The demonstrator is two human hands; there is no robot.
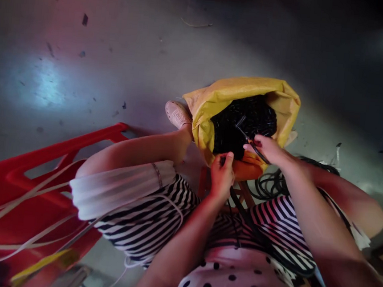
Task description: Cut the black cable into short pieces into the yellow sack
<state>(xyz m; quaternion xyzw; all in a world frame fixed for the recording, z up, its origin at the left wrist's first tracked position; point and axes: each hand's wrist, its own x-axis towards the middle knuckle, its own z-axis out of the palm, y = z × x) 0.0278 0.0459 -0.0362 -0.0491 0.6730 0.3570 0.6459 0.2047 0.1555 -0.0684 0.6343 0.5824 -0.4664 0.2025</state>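
Concrete floor (118,56); both hands' grip on black cable (260,155) at yellow sack (215,102).

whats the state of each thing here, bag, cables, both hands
yellow bag: open at the top, full of black cable pieces
black cable: pinched in the right hand, running down across the lap
left hand: closed on a black cable at the bag's rim
right hand: closed on the black cable
cable coil: lying on the floor

A sack (215,105) stood on the floor (84,62) before the knees, cables (243,121) inside it, a chair (24,178) to the left
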